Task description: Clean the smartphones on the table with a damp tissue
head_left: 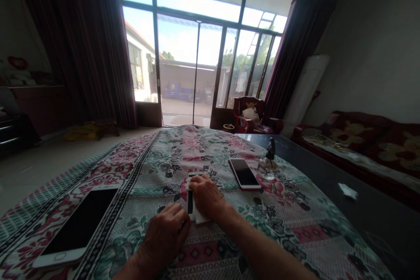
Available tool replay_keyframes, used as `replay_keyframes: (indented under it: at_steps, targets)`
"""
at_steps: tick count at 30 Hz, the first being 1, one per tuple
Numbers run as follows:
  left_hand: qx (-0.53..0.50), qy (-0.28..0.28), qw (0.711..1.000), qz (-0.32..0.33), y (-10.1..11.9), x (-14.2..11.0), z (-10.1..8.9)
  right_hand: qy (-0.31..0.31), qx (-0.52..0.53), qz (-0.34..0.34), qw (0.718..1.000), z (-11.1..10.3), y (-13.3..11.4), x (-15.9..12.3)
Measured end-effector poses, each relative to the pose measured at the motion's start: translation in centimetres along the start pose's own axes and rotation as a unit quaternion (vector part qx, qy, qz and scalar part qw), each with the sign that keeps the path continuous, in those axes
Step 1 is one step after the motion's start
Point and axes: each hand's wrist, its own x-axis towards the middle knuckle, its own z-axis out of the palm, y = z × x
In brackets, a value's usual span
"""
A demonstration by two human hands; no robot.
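On a floral tablecloth (pixel 288 218) lies a white-framed phone (pixel 190 199) with a dark screen, mostly covered by my hands. My right hand (pixel 206 196) presses a white cloth (pixel 198 217) onto it, fingers bent and together. My left hand (pixel 164 236) rests with curled fingers against the phone's near end, steadying it.
A larger white phone (pixel 77 227) lies face up at the near left. A pink-edged phone (pixel 244 173) lies further right, beside a small clear spray bottle (pixel 268 162). A dark glass table (pixel 361 210) with a white scrap (pixel 348 190) is at right, a sofa (pixel 370 140) behind.
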Motion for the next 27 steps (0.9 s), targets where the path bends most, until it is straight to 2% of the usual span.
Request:
replay_keyframes:
  at_steps: [3,9,12,14,18,22,27]
  targets:
    - [0.008,0.004,1.000,0.006,-0.1,-0.1,0.0,-0.022,0.002,-0.009,1.000,0.1,-0.3,0.3]
    - [0.000,-0.008,1.000,-0.007,0.1,0.0,-0.3,-0.011,-0.016,0.090,0.996,-0.7,1.6,0.3]
    - [-0.007,-0.015,1.000,-0.017,0.3,0.2,-0.4,0.003,-0.024,0.109,0.994,-0.7,2.3,0.0]
    - [-0.007,-0.016,1.000,-0.017,0.4,0.2,-0.5,0.017,-0.016,0.091,0.996,-0.6,2.3,-0.1]
    - [0.002,-0.018,1.000,-0.010,0.3,0.2,-0.5,0.043,0.023,0.010,0.999,-0.3,1.7,-0.2]
    - [-0.006,-0.013,1.000,-0.012,0.2,0.2,-0.3,0.038,0.064,-0.052,0.996,-0.3,1.2,-0.7]
    - [-0.012,-0.010,1.000,-0.012,0.2,0.1,-0.2,0.025,0.093,-0.101,0.990,-0.6,0.2,-3.1]
